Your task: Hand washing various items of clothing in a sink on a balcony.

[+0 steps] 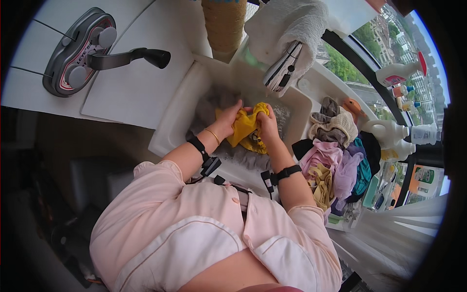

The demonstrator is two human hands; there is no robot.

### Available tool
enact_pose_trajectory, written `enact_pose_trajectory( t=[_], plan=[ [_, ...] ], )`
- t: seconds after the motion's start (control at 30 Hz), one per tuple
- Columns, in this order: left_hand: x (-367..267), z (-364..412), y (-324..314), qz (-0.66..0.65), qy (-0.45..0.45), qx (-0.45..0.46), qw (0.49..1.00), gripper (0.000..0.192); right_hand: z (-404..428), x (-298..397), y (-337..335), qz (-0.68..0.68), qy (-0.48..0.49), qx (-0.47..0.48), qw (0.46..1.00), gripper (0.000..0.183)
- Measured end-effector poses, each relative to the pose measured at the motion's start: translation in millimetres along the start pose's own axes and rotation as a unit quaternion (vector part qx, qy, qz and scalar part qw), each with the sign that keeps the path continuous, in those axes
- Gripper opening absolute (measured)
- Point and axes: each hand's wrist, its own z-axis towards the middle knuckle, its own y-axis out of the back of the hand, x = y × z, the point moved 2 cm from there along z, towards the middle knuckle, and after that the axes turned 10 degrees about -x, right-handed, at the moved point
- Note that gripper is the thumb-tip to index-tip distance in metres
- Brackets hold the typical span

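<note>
Both my hands grip a wet-looking yellow cloth garment (pixel 244 126) over a white sink basin (pixel 166 122). My left hand (pixel 230 118) holds its left side, and a thin bangle circles that wrist. On the other side, my right hand (pixel 268 122) has the bunched edge between thumb and fingers. A dark print shows on the lower part of the garment. Grey fabric (pixel 215 104) lies in sudsy water (pixel 286 113) beneath and around it. Above the basin hangs a chrome faucet (pixel 284 69), partly wrapped in a white towel (pixel 292 22).
A pile of mixed clothes (pixel 324 157) rests on the sink's right ledge. Bottles (pixel 386 131) and a spray bottle (pixel 397 73) stand along the window. On the left, a grey retractable clothesline winder (pixel 82 54) with a crank sits on the white counter (pixel 135 84). A rope-wrapped post (pixel 224 29) rises behind.
</note>
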Motion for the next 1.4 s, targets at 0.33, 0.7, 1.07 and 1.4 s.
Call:
enact_pose_trajectory(
  t=[0.33, 0.7, 1.07, 1.4],
  plan=[
    [29.4, -0.9, -41.0, -0.113, 0.136, -0.172, 0.969, 0.025, 5.1, -27.3, -6.3, -0.367, 0.270, -0.164, 0.875, 0.035],
    [26.3, 3.8, -20.9, -0.090, 0.212, -0.220, 0.948, 0.039, -22.8, -40.2, -14.8, -0.415, 0.334, -0.106, 0.840, 0.031],
    [4.8, -22.5, -14.3, -0.042, 0.205, 0.027, 0.978, 0.050, 21.7, -17.9, 18.4, -0.111, -0.039, -0.037, 0.992, 0.043],
    [-38.1, -20.4, 53.3, -0.007, -0.089, 0.030, 0.996, 0.040, 32.8, -25.6, 87.6, -0.390, 0.027, 0.203, 0.898, 0.074]
  ],
)
